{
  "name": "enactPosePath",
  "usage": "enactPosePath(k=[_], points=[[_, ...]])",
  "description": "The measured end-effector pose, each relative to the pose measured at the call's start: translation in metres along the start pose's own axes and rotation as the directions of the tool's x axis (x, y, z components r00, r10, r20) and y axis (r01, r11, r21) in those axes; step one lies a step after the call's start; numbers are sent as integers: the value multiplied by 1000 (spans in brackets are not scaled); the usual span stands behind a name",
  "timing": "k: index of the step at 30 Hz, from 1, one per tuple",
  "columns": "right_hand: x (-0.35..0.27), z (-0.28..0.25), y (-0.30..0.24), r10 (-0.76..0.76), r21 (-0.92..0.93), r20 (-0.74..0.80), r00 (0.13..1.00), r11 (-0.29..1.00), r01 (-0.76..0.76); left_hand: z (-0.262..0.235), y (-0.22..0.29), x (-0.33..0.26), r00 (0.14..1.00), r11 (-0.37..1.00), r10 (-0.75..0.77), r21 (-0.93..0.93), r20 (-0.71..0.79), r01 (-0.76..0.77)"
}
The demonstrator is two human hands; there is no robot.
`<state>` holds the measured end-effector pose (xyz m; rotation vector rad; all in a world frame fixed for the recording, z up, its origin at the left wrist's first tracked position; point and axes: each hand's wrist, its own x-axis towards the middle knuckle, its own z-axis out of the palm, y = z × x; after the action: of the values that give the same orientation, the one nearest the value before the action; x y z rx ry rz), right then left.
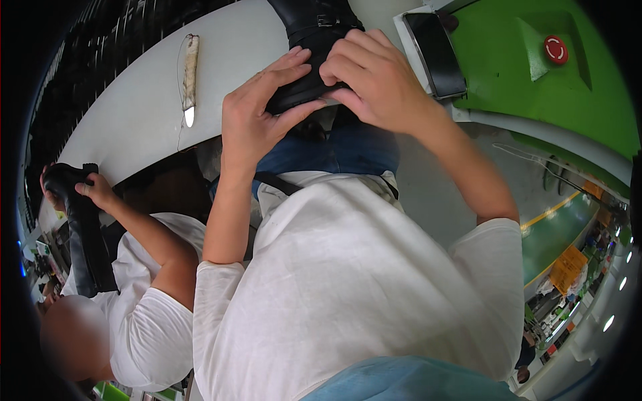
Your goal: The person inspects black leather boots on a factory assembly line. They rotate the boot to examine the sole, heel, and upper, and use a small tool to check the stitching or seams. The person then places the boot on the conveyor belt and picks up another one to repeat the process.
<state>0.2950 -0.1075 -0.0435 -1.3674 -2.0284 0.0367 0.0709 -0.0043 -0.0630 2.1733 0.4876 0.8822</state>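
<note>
A black boot (pixel 317 41) with a buckled strap lies on the white tabletop at the top middle, its toe end toward me. My left hand (pixel 257 103) grips the toe from the left, fingers over the upper and thumb along the near edge. From the right, my right hand (pixel 374 80) holds the same end with curled fingers; its thumb reaches in beside my left thumb. Anything small between the right fingertips is hidden. A blade with a wrapped pale handle (pixel 191 67) lies to the left of my hands.
At right stands a green machine (pixel 495 60) with a red stop button (pixel 555 50); a dark-screened device (pixel 435 53) sits at its left edge. Left of me a co-worker holds another black boot (pixel 83 234). The white table (pixel 144 100) curves along the far side.
</note>
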Motion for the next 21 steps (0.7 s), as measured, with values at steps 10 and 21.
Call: enactPosePath(k=[10, 21], points=[[26, -12, 28, 156, 320, 286, 945, 915, -248, 8, 5, 6, 995, 993, 49, 112, -88, -39], [5, -23, 27, 244, 200, 44, 969, 948, -248, -7, 3, 23, 997, 990, 53, 131, 52, -60]])
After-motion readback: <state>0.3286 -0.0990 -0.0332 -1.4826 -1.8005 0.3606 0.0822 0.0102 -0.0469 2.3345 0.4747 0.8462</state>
